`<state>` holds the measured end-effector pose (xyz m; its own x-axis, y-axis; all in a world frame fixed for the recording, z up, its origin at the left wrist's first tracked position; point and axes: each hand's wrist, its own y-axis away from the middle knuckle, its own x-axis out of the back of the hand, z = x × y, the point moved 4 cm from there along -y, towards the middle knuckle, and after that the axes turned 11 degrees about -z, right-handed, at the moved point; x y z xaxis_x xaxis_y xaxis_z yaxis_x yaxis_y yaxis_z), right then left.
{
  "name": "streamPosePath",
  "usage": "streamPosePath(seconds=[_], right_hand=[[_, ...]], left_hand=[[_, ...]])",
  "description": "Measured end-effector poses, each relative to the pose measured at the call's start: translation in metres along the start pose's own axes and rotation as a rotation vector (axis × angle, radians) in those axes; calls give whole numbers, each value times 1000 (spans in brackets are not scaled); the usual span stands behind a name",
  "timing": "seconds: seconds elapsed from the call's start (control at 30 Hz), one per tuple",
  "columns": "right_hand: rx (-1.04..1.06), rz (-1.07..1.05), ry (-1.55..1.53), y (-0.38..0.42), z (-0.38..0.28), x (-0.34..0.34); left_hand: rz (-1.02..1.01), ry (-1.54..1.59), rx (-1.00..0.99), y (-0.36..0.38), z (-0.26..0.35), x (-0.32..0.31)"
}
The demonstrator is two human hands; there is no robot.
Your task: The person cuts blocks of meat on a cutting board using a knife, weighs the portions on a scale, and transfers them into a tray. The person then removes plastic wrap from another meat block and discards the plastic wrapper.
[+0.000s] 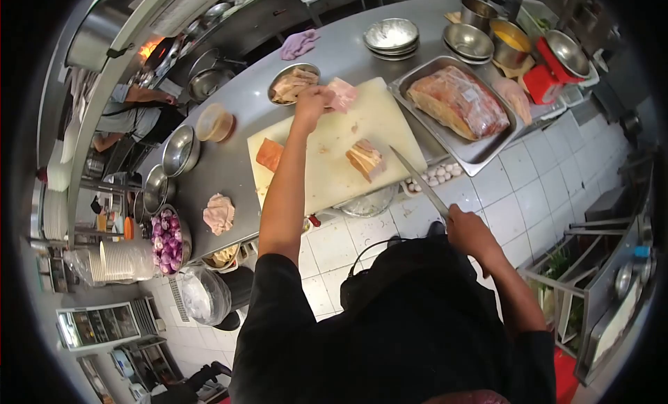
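Note:
My right hand (470, 233) grips a long knife (421, 181), its blade slanting up and left so that the tip is near a layered chunk of meat (366, 160) on the white cutting board (327, 178). At the far edge of the board, my left hand (313, 105) is between a metal bowl of cut meat pieces (293, 84) and a pale pink slab of meat (341, 94). Its fingertips are partly hidden, so I cannot make out whether it holds a piece. An orange-pink block (269, 154) lies on the board's left side, beside my left forearm.
Right of the board, a metal tray (473, 169) bears a large plastic-wrapped piece of meat (457, 101). Stacked metal bowls (391, 37) stand behind. Leftward are a plastic tub (215, 122), a pale meat piece (219, 214) and chopped purple onions (167, 240). Another person (132, 115) stands far left.

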<state>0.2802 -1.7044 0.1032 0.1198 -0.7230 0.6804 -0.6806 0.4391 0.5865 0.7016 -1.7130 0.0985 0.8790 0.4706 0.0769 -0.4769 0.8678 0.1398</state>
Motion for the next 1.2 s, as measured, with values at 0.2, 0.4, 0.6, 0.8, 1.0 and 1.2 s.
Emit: streamPosePath(seconds=[0.2,0.4,0.6,0.8,1.0,1.2], right_hand=[[-33,58,-115,13,7,0],[-62,100,-225,26,14,11],[-101,98,-349,41,18,27],[-9,111,-338,41,24,51],[-26,150,-620,61,75,85],[-10,241,-717,81,177,129]], left_hand=[[142,271,-139,-11,30,64],[-205,-435,-153,66,22,30],[-12,-663,-286,153,-38,-84],[147,-390,-252,134,-60,-100],[-132,876,-155,116,-21,-120],[-548,850,-264,43,90,-237]])
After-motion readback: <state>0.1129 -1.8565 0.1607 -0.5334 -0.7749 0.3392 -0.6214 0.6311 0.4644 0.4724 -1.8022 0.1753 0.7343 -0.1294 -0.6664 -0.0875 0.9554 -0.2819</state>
